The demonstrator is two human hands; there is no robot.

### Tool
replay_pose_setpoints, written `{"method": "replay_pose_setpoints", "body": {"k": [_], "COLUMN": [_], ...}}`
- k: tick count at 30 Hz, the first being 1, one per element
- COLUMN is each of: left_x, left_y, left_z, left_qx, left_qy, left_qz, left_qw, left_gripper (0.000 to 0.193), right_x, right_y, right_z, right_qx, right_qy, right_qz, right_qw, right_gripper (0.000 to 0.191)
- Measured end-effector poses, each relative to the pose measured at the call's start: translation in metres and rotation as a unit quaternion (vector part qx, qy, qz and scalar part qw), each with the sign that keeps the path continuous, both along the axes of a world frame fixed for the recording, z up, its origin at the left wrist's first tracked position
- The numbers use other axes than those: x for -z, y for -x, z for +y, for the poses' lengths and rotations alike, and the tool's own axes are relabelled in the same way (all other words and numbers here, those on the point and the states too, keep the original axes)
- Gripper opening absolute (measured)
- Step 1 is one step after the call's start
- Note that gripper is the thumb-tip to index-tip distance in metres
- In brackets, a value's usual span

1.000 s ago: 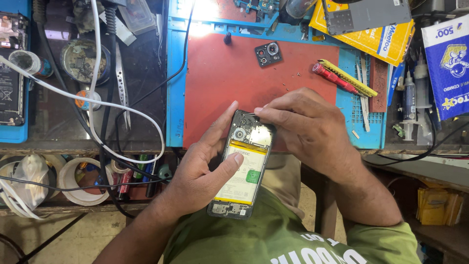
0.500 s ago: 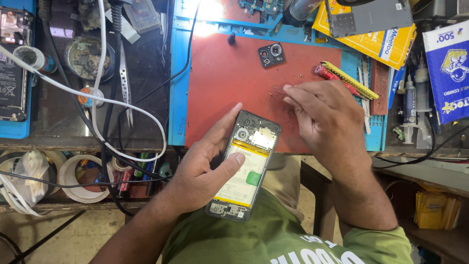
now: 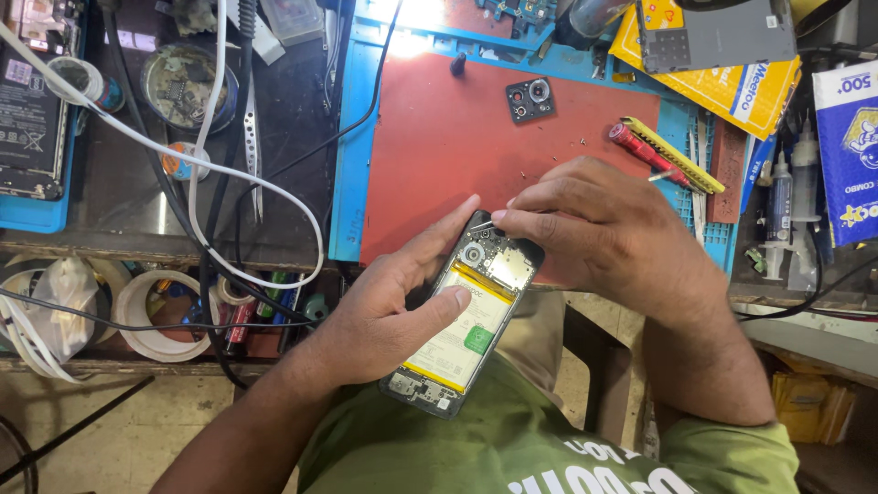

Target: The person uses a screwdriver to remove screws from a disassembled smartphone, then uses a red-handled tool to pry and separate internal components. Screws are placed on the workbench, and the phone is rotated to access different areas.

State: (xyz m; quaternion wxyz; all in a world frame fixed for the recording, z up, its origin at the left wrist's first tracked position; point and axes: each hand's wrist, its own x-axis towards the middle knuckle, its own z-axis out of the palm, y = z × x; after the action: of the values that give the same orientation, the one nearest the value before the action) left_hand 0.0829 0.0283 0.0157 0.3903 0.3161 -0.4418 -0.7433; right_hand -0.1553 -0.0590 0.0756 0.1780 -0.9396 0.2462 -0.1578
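My left hand (image 3: 384,311) grips an opened phone (image 3: 466,316) with its back cover off, showing a pale battery, a green patch and the circuit board. The thumb lies across the battery and the forefinger runs along the phone's left edge. My right hand (image 3: 604,229) pinches a small metal tool, whose tip (image 3: 482,224) touches the phone's top left corner near the camera. The phone is held over the near edge of a red work mat (image 3: 439,146).
A camera module (image 3: 530,99) lies on the mat, with a red-handled screwdriver (image 3: 636,148) and a yellow tool (image 3: 672,154) to the right. White and black cables (image 3: 219,165) cross the dark bench at left. Tape rolls (image 3: 151,316) sit below; another phone (image 3: 32,110) lies far left.
My right hand went off to the right over the mat, then came back to the phone's top with a small tool in its fingertips. The left hand kept holding the phone.
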Motion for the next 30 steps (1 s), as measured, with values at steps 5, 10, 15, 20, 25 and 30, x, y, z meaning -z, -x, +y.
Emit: {"method": "replay_pose_setpoints", "body": {"k": [5,10,15,20,25,30], "left_x": [0.0,-0.001,-0.001,0.0,0.0,0.001], "left_y": [-0.002,-0.003,-0.007,-0.009,-0.009,-0.01], "left_z": [-0.002,-0.002,-0.003,-0.004,-0.004,-0.004], "left_qx": [0.022,0.031,0.056,0.068,0.07,0.072], "left_qy": [-0.01,-0.031,-0.039,-0.03,-0.024,-0.039], "left_qz": [0.0,0.013,0.028,0.0,-0.012,0.032], "left_qw": [1.0,0.999,0.997,0.997,0.997,0.996], "left_gripper": [0.075,0.076,0.078,0.076,0.076,0.075], "right_x": [-0.002,-0.001,0.004,0.003,0.001,0.007], "right_y": [0.001,0.003,0.003,0.003,0.002,0.0], "right_z": [-0.013,-0.023,-0.028,-0.024,-0.021,-0.021], "right_qx": [-0.063,-0.1,-0.107,-0.104,-0.102,-0.084], "right_qy": [-0.001,-0.024,-0.048,-0.045,-0.026,-0.08], "right_qz": [0.004,0.001,-0.023,-0.018,-0.01,-0.059], "right_qw": [0.998,0.995,0.993,0.993,0.994,0.991], "right_gripper": [0.05,0.048,0.044,0.041,0.039,0.033]}}
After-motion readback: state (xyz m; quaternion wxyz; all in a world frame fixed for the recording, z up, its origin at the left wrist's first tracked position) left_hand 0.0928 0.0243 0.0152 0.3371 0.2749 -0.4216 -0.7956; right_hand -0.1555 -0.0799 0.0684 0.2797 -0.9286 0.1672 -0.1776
